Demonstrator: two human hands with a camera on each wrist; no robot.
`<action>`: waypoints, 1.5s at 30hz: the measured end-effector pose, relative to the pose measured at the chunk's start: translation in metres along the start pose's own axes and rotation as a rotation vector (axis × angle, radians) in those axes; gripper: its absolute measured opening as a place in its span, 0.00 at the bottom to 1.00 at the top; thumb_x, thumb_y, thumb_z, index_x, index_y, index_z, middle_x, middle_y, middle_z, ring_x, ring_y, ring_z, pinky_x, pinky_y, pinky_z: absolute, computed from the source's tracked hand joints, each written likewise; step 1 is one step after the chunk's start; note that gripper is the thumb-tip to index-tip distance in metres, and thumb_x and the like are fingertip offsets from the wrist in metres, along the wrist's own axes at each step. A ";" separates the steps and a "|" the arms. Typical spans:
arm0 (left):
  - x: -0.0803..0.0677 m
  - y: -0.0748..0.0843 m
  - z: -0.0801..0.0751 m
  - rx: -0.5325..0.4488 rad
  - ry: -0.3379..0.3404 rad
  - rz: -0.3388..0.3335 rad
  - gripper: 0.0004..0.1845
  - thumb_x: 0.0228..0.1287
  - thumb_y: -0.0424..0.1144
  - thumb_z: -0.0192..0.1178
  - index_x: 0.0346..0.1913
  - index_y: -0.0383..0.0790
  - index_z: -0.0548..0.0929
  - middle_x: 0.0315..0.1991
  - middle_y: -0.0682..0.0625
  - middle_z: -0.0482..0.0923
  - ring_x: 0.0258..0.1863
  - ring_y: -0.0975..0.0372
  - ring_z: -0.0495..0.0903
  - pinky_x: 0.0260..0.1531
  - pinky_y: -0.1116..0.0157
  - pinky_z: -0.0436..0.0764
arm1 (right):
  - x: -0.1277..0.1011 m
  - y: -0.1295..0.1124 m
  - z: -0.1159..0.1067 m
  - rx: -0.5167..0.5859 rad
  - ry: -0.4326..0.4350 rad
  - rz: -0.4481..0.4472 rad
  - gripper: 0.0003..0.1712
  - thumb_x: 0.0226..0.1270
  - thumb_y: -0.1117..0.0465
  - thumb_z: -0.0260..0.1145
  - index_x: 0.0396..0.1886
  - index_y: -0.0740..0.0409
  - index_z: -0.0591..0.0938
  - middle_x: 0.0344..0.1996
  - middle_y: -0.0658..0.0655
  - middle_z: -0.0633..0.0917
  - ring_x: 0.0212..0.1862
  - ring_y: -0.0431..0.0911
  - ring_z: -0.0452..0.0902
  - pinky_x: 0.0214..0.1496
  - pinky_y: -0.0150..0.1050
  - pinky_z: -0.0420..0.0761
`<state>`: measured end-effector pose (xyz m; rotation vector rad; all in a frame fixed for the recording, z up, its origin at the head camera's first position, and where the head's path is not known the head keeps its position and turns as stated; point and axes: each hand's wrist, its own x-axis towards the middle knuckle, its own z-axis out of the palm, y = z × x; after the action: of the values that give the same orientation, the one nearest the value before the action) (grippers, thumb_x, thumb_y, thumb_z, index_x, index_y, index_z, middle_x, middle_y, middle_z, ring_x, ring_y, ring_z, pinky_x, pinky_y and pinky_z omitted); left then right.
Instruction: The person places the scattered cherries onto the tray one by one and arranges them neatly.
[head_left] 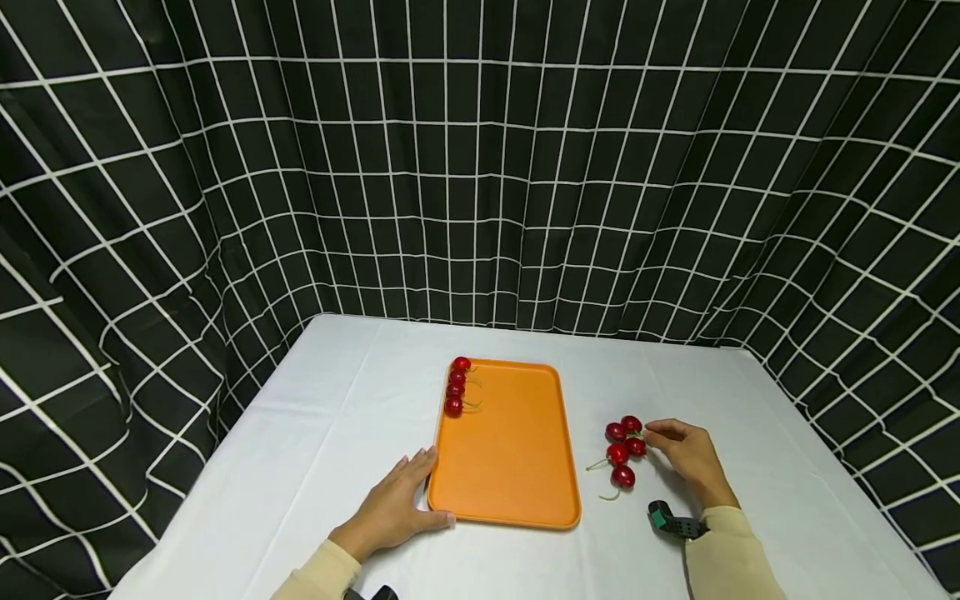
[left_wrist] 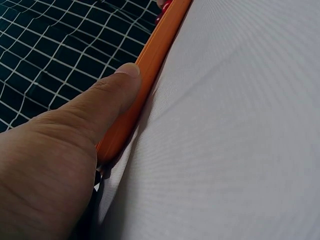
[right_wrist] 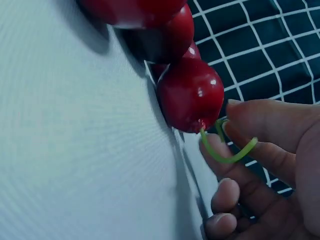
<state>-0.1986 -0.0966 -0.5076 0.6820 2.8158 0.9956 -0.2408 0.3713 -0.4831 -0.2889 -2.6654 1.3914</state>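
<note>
Resting flat, fingers straight, the left hand (head_left: pixel 393 508) presses the orange tray's (head_left: pixel 510 467) near-left edge. Four cherries (head_left: pixel 455 387) line the tray's far-left rim. Right of the tray, the right hand (head_left: pixel 690 458) pinches one cherry's stem (right_wrist: pixel 227 150) in the loose cluster (head_left: pixel 624 452) lying on the white tablecloth (head_left: pixel 300 450).

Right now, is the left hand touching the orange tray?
Touching. The left wrist view shows the thumb of the left hand pressed against the orange tray along its rim; the head view shows that hand at the tray's near left corner.
</note>
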 end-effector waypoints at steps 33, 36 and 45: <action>-0.001 -0.001 0.001 0.002 -0.011 -0.006 0.59 0.46 0.71 0.64 0.73 0.34 0.59 0.74 0.46 0.54 0.72 0.55 0.51 0.71 0.53 0.46 | -0.006 0.006 0.001 -0.137 -0.044 -0.126 0.12 0.64 0.66 0.63 0.46 0.65 0.84 0.39 0.58 0.85 0.44 0.52 0.75 0.42 0.41 0.76; -0.001 -0.001 0.001 0.002 -0.008 -0.003 0.59 0.46 0.70 0.65 0.73 0.35 0.59 0.74 0.46 0.54 0.72 0.55 0.51 0.71 0.53 0.46 | -0.005 0.008 0.001 -0.112 0.032 -0.094 0.12 0.66 0.64 0.63 0.46 0.66 0.84 0.38 0.58 0.85 0.41 0.50 0.75 0.39 0.37 0.76; 0.000 -0.001 0.001 -0.006 -0.003 0.002 0.59 0.46 0.70 0.65 0.73 0.35 0.59 0.73 0.46 0.54 0.72 0.54 0.52 0.71 0.52 0.47 | -0.002 0.010 0.004 0.043 0.236 0.035 0.14 0.68 0.61 0.62 0.46 0.67 0.84 0.35 0.55 0.84 0.34 0.41 0.73 0.28 0.28 0.76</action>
<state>-0.1985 -0.0971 -0.5089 0.6854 2.8086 1.0026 -0.2390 0.3730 -0.4939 -0.4658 -2.4478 1.3308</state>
